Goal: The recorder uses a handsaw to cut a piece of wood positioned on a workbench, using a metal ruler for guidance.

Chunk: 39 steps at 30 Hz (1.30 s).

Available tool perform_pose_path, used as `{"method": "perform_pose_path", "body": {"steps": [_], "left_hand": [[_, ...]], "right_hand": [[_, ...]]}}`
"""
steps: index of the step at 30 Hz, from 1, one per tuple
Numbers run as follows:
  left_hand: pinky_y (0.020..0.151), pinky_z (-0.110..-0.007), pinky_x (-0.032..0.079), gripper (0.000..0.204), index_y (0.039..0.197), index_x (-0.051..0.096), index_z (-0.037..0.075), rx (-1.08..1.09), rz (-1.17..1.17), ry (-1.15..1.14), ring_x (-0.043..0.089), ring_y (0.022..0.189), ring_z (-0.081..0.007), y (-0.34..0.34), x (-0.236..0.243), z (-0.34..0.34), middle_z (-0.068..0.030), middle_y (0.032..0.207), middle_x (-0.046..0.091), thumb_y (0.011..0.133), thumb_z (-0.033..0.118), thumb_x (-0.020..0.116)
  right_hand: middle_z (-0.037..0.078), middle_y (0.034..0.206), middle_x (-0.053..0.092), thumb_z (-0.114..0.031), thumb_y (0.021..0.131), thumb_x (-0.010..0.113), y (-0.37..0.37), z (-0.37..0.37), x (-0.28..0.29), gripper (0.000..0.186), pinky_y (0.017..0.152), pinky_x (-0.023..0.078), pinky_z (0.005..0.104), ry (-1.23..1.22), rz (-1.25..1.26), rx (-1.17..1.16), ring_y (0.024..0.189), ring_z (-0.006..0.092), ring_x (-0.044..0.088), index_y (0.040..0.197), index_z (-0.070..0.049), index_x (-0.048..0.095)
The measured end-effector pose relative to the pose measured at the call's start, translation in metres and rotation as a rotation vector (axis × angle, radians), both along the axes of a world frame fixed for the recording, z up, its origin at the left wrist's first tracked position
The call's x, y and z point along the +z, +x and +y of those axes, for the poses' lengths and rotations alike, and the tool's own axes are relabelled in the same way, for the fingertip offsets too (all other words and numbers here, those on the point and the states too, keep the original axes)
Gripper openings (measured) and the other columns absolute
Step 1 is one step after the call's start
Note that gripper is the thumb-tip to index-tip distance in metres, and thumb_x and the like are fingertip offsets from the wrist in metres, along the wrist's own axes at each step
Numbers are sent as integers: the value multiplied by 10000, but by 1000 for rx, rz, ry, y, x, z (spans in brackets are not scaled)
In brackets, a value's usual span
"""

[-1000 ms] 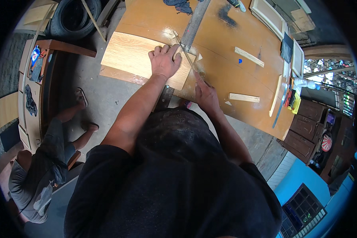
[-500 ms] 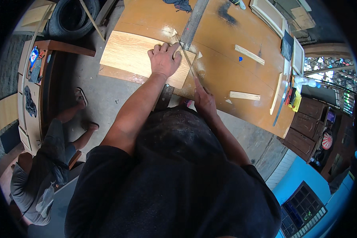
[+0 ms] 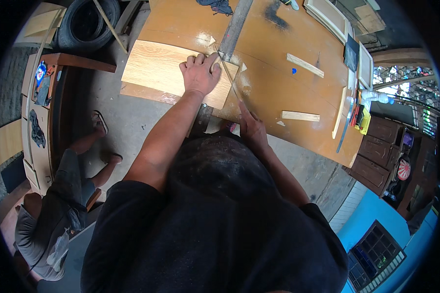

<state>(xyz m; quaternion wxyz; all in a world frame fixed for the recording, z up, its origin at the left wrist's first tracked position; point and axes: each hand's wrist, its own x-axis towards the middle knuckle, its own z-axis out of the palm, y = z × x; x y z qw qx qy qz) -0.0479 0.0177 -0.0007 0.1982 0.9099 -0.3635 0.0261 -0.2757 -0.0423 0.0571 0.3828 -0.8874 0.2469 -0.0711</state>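
My left hand lies on a light wood-grain board with its fingers spread, pressing near the board's right end. The thumb and forefinger are close to the blade of a hand saw, seen almost edge-on as a thin dark line. My right hand is closed around the saw's near end; the handle itself is hidden in the fingers. The blade slants across the board's right end, up and to the left. Pale sawdust and small wooden offcuts lie around the far end of the cut.
The board rests on a brown worktable. Several wood strips and a small blue object lie to the right. Pale frames line the far right edge. At left, a person in sandals sits beside a wooden cabinet.
My right hand and the saw have shifted very slightly toward me. My left hand stays pressed on the board. The whole view has moved a little.
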Motion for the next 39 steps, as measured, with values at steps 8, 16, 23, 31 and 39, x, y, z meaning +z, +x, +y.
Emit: {"method": "perform_pose_path", "body": {"steps": [8,16,23,31,39], "left_hand": [[922,-462,323,419,1247,645,238,15,5,-41,510,1053,-255,1,-1,-2,-26,1078,625,877,390,520],[917,-460,329,426,1248,643,213,28,11,-54,518,1044,-258,3,-3,-3,-27,1080,631,876,377,515],[918,-449,334,422,1243,644,205,26,-6,-62,524,1038,-258,3,-5,-2,-23,1073,638,877,373,515],[922,-452,327,418,1230,645,190,24,5,-62,520,1036,-259,2,-3,-3,-23,1085,646,878,371,511],[914,-444,326,421,1231,645,194,13,6,-85,517,1033,-257,3,-3,-2,-22,1070,642,874,373,512]], "right_hand": [[307,1185,625,-65,952,512,10,-5,-5,437,1003,447,481,46,20,-21,1127,467,589,1388,-50,530],[324,1178,624,-63,947,511,8,-5,1,447,1000,451,475,88,46,-14,1108,471,601,1394,-53,525],[306,1011,643,-45,907,517,6,-4,1,513,860,503,495,-24,-77,26,929,467,633,1418,-80,494],[310,1042,648,-39,917,524,15,-7,1,448,895,497,475,38,39,-1,968,453,640,1364,-37,549],[300,1066,653,-52,921,529,21,-10,-3,435,883,502,472,30,57,5,999,442,641,1354,-39,560]]}}
